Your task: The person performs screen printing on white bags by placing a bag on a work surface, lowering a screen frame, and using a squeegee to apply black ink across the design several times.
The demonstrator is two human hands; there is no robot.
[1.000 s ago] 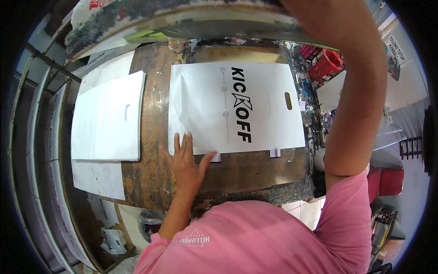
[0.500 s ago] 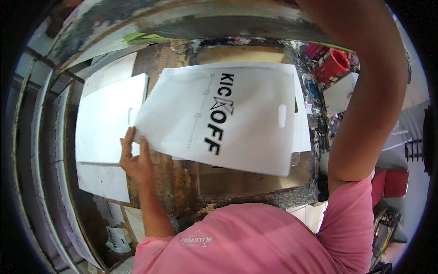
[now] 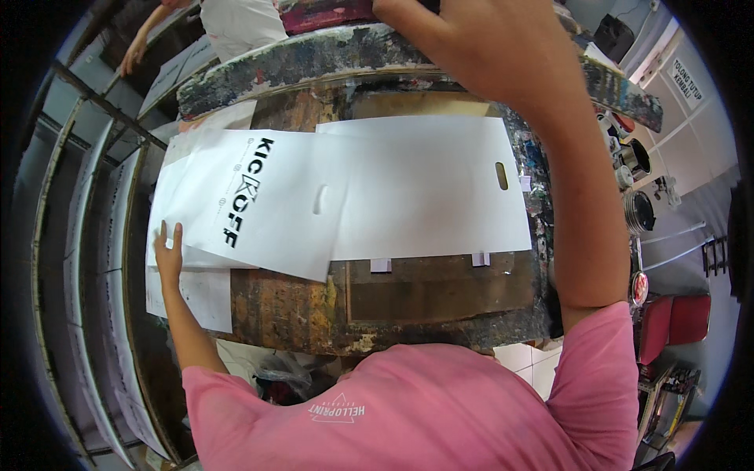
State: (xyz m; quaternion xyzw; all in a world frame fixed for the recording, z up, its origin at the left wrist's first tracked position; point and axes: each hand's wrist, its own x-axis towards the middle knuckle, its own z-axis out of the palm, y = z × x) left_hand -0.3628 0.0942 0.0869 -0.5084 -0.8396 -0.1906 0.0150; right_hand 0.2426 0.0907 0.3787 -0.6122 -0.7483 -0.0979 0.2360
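Note:
My left hand (image 3: 168,253) pinches the left edge of a white plastic bag (image 3: 290,180) with black lettering and a die-cut handle slot. This bag lies partly over a white stack on the left, and its right side overlaps a second, blank white bag (image 3: 424,188) with its own handle slot, flat on the stained board. At the top my right hand (image 3: 487,47) is at a paint-crusted screen frame (image 3: 314,67) raised over the far side of the table, thumb on it; the other fingers are cut off by the picture's edge.
The worktable (image 3: 294,306) is stained with ink. Small paper tabs (image 3: 381,265) sit along the near edge of the blank bag. A rack (image 3: 110,275) holding printed sheets stands left. Another person's hand (image 3: 135,56) shows at the far left. Containers (image 3: 635,157) and a red chair (image 3: 667,326) are right.
The printed bag has moved left with my left hand, off the blank bag and onto the white stack. The blank bag beneath is uncovered. The view has shifted, showing more of the frame.

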